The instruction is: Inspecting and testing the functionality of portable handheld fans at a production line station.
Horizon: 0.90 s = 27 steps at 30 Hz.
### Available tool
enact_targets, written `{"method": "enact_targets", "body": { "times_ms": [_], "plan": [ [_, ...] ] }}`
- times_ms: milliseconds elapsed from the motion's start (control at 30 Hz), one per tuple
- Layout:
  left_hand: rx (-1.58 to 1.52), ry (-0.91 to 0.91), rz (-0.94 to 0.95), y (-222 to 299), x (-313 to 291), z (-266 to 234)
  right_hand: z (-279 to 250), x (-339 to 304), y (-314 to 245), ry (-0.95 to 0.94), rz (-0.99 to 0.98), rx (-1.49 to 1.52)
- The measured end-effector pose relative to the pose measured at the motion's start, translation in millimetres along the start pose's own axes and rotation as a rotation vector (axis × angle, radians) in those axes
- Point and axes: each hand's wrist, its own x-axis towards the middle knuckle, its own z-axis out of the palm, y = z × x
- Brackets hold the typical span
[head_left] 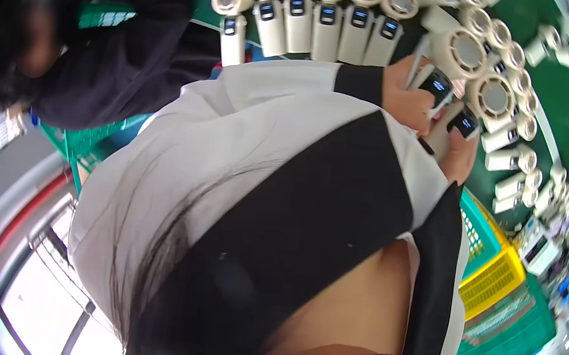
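Observation:
At the edge of the green worktop, both my hands are closed on cream handheld fans with round grilles. My left hand (404,98) wraps round the handle of one fan (460,51), whose small dark display is lit. A slim pale strip rises beside its fingers; I cannot make out what it is. My right hand (460,156) grips a second fan (492,96) just to the right, its display lit as well. The two fans are side by side, heads pointing away from me. The fingers under the handles are partly hidden.
A row of similar fans (325,28) lies left of my hands, and more fans (513,161) curve down the right. Yellow and green crates (497,284) stand at my right. A co-worker in a dark sleeve (128,56) works on the left near a green basket.

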Motion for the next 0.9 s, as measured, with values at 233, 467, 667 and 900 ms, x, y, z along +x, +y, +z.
{"method": "enact_targets", "body": {
  "times_ms": [233, 467, 667, 900],
  "plan": [
    [0.329, 0.595, 0.186, 42.0, -41.9, -35.7, 19.3, 24.5, 12.5, 0.166, 0.111, -0.039],
    [0.242, 0.889, 0.418, 55.4, -69.7, -54.4, 43.1, 56.6, 28.4, 0.058, 0.309, -0.167],
    [-0.058, 0.522, 0.363, 59.7, -64.9, -35.1, 70.3, 61.1, 29.2, -0.026, 0.233, -0.136],
    [-0.260, 0.502, 0.251, 65.2, -54.6, -30.1, 70.4, 70.4, 34.2, -0.199, 0.136, -0.015]
  ]
}}
